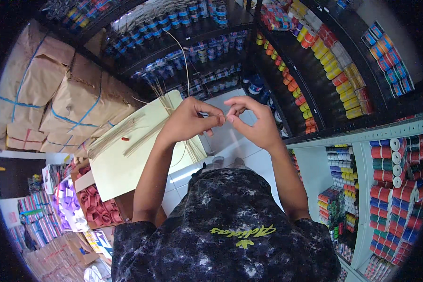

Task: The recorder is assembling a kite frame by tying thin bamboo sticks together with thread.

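In front of my chest, my left hand (196, 118) is closed in a pinch on a thin beige strand. The strand (187, 63) arches up behind that hand toward the shelves, and a loose part of it curves down below the wrist. My right hand (254, 121) meets the left fingertips with its thumb and fingers curled in a pinch. What sits between those fingertips is too small to make out. Left of my hands, a pale yellow tabletop (120, 176) bears bundles of similar strands (148, 138) and a small red object (125, 138).
Paper-wrapped bales (75, 103) tied with blue cord are stacked at the left. A carton of pinkish-red coils (98, 204) stands beside the table. Dark shelves (310, 89) with many spools rise ahead and right; a pale rack (310, 164) of cord rolls is close on my right.
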### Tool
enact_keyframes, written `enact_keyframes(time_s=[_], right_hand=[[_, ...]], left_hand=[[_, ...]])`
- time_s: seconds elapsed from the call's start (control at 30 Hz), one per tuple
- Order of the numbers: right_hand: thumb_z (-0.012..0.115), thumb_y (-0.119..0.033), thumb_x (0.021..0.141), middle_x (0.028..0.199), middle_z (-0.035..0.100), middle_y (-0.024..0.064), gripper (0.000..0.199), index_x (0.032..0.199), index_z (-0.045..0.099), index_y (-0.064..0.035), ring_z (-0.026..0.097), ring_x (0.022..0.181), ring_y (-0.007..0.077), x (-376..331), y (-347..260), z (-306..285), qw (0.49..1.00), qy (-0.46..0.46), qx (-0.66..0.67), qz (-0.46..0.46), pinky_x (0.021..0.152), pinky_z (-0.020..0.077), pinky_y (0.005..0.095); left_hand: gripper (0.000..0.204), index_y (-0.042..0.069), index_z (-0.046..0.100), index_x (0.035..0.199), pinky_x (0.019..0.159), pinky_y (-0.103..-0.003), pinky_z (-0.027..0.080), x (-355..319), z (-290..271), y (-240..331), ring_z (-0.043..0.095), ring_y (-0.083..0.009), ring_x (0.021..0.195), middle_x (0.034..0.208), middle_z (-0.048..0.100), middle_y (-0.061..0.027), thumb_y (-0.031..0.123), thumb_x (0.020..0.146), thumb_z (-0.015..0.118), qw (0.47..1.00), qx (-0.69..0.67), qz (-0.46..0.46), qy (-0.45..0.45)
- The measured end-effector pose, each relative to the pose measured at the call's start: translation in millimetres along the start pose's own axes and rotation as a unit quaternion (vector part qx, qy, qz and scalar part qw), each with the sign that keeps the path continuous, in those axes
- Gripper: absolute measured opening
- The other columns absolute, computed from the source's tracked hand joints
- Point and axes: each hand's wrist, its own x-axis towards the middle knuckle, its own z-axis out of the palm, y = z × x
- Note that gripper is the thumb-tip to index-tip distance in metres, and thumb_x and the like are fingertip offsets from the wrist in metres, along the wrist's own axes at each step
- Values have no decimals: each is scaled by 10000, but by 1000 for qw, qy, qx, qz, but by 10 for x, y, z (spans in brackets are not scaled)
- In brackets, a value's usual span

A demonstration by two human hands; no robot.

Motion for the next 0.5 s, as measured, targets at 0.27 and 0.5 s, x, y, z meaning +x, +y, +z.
enact_keyframes(time_s=[0.27, 0.5], right_hand=[[698, 3, 853, 899, 697, 59, 288, 1140, 670, -7, 651, 863, 124, -22, 32, 30, 1000, 14, 22, 17, 821, 516, 292], [718, -23, 855, 889, 696, 55, 110, 962, 700, -5, 646, 833, 123, -53, 26, 75, 999, 26, -8, 31, 782, 510, 285]], left_hand=[[157, 16, 775, 930, 512, -208, 489, -33, 5, 47, 677, -88, 618, 775, 710, -17, 139, 889, 686, 1000, 1, -5, 9], [155, 19, 776, 938, 510, -203, 479, -47, 2, 45, 672, -84, 613, 773, 712, -16, 134, 890, 684, 1000, -4, 0, 3]])
